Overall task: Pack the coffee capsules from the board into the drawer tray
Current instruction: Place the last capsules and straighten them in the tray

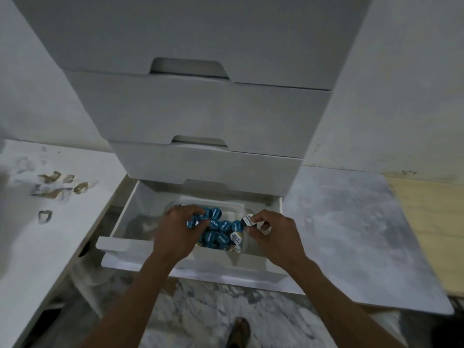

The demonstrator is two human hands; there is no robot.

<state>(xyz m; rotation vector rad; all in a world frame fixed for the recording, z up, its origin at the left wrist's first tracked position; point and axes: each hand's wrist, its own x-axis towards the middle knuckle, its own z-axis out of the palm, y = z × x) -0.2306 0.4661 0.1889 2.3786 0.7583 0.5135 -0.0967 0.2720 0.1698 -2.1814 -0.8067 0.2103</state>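
Placement step: left hand (179, 223) grips blue capsules (221, 228) over the drawer tray (218, 254); right hand (267, 228) pinches a black-and-white capsule (247, 220). Next, probably: release both loads into the tray.

- The scene is dim, with a cool grey-blue cast and no glare anywhere.
- Light is soft and diffuse; its source cannot be told.
- Faint shadow lies inside the open drawer (140, 209) and under the cabinet's handle cut-outs.
- The picture is soft throughout: print on the capsules (221, 226) is smeared, and both hands (179, 232) are slightly blurred.
- Wide-angle distortion bends the cabinet (200, 109) sides outward towards the top, and the arms stretch at the lower edge.
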